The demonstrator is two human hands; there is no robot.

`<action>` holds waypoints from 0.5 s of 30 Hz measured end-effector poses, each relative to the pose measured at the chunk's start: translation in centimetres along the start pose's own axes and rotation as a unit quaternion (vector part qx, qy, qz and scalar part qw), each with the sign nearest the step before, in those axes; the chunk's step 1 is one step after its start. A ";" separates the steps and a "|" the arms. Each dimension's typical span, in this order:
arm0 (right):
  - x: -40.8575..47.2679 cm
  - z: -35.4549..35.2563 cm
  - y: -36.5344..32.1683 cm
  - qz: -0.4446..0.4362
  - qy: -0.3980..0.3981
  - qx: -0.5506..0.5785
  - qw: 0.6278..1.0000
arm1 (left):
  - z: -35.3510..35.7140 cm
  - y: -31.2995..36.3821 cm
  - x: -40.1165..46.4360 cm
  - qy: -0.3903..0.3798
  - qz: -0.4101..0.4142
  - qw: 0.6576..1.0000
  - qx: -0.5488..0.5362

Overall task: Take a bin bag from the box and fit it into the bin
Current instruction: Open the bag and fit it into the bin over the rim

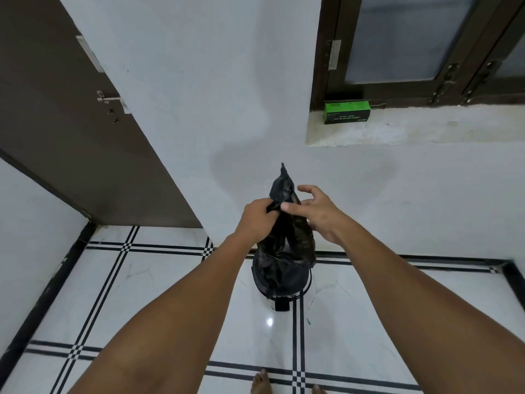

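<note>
A black bin bag hangs crumpled between my hands, its lower part draping over the bin on the floor by the wall. My left hand pinches the bag's upper edge. My right hand presses its thumb on the same edge, with the other fingers spread apart. A point of the bag sticks up above both hands. The bin is black, mostly covered by the bag, with a pedal showing at its front. The green and black bag box lies on the window sill, up and to the right.
A brown door with a latch stands at the left. A dark-framed window sits above the stone sill. The floor has white tiles with black lines. My bare toes show at the bottom edge.
</note>
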State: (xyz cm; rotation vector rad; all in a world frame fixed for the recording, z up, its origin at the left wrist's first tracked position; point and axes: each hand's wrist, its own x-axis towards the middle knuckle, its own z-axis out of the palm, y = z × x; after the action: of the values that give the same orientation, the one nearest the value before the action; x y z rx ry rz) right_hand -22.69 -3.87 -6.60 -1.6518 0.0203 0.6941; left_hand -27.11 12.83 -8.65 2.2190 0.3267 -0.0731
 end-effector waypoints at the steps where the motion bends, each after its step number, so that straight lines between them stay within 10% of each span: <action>1: 0.1 0.1 0.2 -0.003 0.009 -0.016 1.000 | 0.0 0.1 0.2 0.004 -0.009 1.000 -0.011; 9: 1.8 -0.8 1.5 -0.018 0.241 -0.020 0.970 | -0.8 -1.8 0.7 0.076 -0.129 0.989 0.011; 15: 1.7 -1.3 1.2 -0.019 0.251 -0.024 0.967 | -0.8 -2.0 -0.1 0.087 -0.097 0.991 -0.029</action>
State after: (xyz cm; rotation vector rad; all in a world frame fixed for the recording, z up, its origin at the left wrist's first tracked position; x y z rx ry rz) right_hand -21.24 -4.68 -8.43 -1.8325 0.3356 0.2322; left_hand -27.75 14.58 -9.71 2.1359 0.6333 0.0256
